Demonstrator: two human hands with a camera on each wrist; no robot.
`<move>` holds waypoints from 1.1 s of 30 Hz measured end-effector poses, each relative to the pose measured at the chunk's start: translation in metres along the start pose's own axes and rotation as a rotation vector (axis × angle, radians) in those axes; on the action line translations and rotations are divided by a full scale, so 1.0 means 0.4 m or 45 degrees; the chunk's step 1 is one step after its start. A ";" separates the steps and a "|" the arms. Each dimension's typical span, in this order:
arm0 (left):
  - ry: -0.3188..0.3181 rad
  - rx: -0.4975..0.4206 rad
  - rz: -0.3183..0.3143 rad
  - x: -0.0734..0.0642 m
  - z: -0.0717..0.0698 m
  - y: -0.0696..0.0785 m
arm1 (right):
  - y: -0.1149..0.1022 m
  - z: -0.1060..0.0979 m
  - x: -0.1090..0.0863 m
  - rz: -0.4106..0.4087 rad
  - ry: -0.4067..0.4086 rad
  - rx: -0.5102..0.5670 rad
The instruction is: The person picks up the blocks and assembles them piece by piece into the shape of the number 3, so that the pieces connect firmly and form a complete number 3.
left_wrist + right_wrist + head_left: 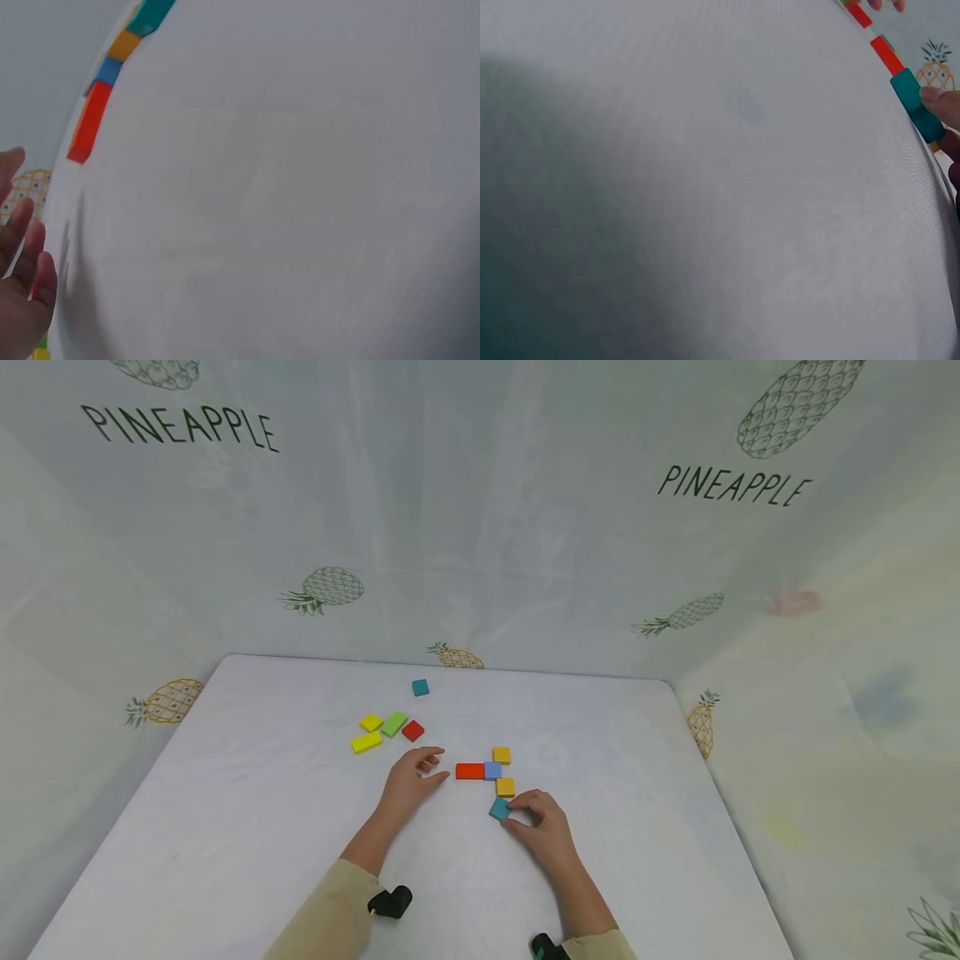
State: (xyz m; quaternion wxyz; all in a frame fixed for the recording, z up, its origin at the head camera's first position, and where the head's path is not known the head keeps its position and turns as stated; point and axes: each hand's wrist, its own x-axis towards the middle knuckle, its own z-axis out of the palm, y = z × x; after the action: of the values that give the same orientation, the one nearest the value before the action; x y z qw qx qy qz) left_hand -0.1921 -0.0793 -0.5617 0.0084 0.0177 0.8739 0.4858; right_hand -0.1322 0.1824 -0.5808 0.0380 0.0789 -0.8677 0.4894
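Between thumb and finger my right hand (546, 831) pinches a teal block (499, 809), close below a yellow-orange block (506, 787). The right wrist view shows the thumb on the face of that teal block (917, 105). A blue block (492, 770) joins the right end of a red oblong block (470, 772), and another yellow-orange block (502, 756) lies just above the blue one. To the left of the red oblong, my left hand (408, 782) hovers with fingers loosely bent and nothing between them. In the left wrist view, the left hand (26, 289) appears at the edge.
Beyond the left hand lie a red block (413, 731), a green block (394, 724) and two yellow blocks, one short (371, 722) and one longer (367, 742). Another teal block (421, 687) sits near the far edge of the white table (637, 760). Pineapple-printed cloth (480, 527) hangs behind.
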 end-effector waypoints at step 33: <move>0.161 0.113 -0.146 0.000 -0.261 -0.127 | 0.000 0.001 -0.007 -0.008 0.014 -0.016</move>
State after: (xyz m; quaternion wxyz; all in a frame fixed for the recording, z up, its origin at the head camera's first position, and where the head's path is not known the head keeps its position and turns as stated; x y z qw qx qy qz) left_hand -0.1967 -0.1947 -0.5495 -0.0199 -0.0626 0.8929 0.4454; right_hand -0.1295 0.1823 -0.5815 0.0449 0.0787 -0.8702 0.4843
